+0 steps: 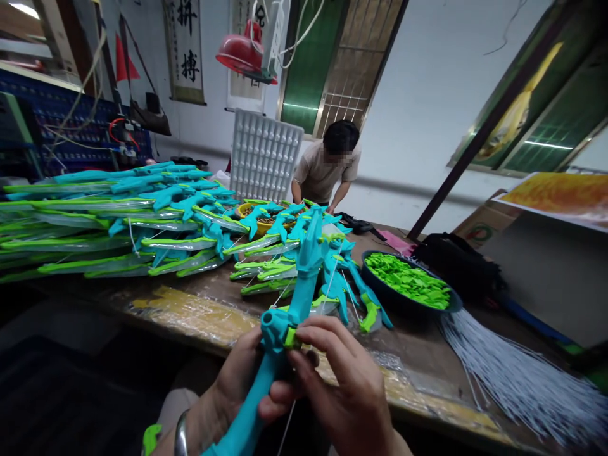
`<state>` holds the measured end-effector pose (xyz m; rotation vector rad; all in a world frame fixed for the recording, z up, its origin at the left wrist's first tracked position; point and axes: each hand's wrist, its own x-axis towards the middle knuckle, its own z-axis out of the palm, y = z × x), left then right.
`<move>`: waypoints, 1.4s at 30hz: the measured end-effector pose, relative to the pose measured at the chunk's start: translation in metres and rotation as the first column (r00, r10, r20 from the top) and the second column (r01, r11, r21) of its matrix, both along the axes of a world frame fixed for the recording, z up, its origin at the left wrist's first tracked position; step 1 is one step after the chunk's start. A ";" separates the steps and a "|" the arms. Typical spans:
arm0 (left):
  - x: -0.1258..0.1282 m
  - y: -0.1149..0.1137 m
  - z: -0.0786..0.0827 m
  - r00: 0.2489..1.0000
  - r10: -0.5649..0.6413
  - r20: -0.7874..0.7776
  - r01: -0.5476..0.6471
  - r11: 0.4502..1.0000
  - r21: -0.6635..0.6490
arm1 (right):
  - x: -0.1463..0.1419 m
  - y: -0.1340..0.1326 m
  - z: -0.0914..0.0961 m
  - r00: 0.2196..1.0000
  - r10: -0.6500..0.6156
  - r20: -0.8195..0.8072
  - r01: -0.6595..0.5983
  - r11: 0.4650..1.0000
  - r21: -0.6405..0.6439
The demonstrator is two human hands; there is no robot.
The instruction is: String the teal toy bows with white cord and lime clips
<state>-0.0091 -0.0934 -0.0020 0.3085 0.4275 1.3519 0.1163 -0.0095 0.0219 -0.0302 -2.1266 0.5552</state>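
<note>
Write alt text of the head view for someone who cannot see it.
The left hand holds a teal toy bow; the right hand pinches a small green piece on it. Behind: piled bows, a bowl of green pieces, white strings.

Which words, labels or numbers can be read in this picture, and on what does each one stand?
"拼搏": black brush characters on the wall scroll, the upper one cut by the frame edge.
On the second scroll, characters hidden behind the red lamp: unreadable.
On the cardboard box, a printed mark: too blurred.
No text on the teal toy bow in the left hand and right hand.
</note>
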 end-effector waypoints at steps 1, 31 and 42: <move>0.000 0.000 0.001 1.000 -0.002 0.000 0.002 1.000 0.005 | 0.000 -0.002 0.000 1.000 -0.010 0.002 0.010 1.000 -0.011; 0.003 -0.030 0.008 0.885 0.010 -0.465 -0.069 0.991 -0.111 | -0.031 0.066 0.079 0.503 0.403 0.764 -0.473 0.869 -0.147; 0.000 -0.021 0.030 0.256 -0.196 -0.947 -0.096 0.969 -0.227 | -0.044 0.038 0.096 0.438 0.067 0.896 -0.473 0.865 0.167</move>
